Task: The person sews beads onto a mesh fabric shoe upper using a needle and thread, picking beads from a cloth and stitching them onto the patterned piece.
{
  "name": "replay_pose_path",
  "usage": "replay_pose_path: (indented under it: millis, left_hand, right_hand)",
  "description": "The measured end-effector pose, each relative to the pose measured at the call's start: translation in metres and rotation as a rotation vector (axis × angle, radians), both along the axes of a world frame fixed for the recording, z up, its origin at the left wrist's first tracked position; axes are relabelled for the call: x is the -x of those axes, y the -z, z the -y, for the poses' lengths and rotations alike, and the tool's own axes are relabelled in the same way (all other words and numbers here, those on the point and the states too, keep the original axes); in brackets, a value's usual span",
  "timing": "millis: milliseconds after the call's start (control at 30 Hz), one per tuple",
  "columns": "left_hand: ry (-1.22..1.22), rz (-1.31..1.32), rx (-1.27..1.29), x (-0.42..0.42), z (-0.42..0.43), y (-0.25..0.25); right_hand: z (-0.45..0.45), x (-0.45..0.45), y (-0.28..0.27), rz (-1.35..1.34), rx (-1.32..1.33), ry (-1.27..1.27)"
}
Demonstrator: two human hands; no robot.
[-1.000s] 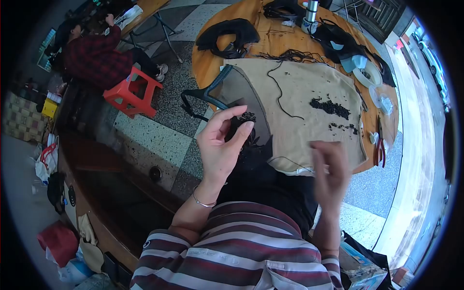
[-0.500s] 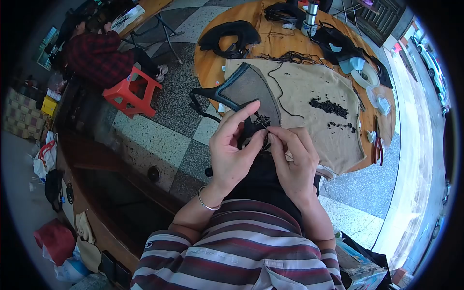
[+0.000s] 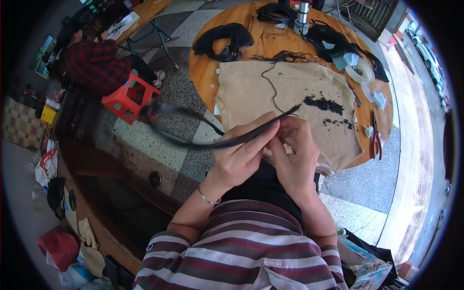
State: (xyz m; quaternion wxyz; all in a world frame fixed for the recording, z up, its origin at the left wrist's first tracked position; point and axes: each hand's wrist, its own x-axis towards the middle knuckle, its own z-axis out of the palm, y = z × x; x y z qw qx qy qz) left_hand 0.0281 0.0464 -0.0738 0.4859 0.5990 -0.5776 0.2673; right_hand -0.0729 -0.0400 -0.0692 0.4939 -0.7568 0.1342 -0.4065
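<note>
My left hand [image 3: 237, 162] grips the black strapped fabric piece [image 3: 212, 144] edge-on; right hand [image 3: 296, 157] curls close, its hold I can't tell! Whitish round plastic tub [image 3: 371, 73], contents indistinct, on the wooden surface [image 3: 273, 41].

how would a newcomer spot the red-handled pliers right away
Find the round wooden table, then the beige cloth spread on it. On the picture's right, between the cloth's edge and the table's rim, lie the pliers. Their two red handles set them apart from the small white scrap right beside them.
</note>
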Motion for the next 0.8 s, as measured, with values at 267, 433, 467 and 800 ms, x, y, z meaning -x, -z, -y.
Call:
replay_pose_path:
  millis: [267, 433, 467, 800]
  left_hand:
    - [0.265, -0.482, 0.389, -0.014, 0.012, 0.0]
    - [0.756, -0.913, 0.353, 0.0, 0.016, -0.013]
    - [0.828, -0.976, 0.313, 0.004, 0.017, -0.016]
    - [0.911, -1.184, 0.125, 0.023, 0.022, -0.013]
  right_hand:
    - [0.017, 0.077, -0.036, 0.018, -0.041, 0.147]
    - [0.071, 0.061, -0.042, -0.037, -0.229, 0.218]
    - [0.077, 0.053, -0.035, -0.077, -0.366, 0.01]
    - [0.052, 0.023, 0.001, 0.347, -1.08, -0.643]
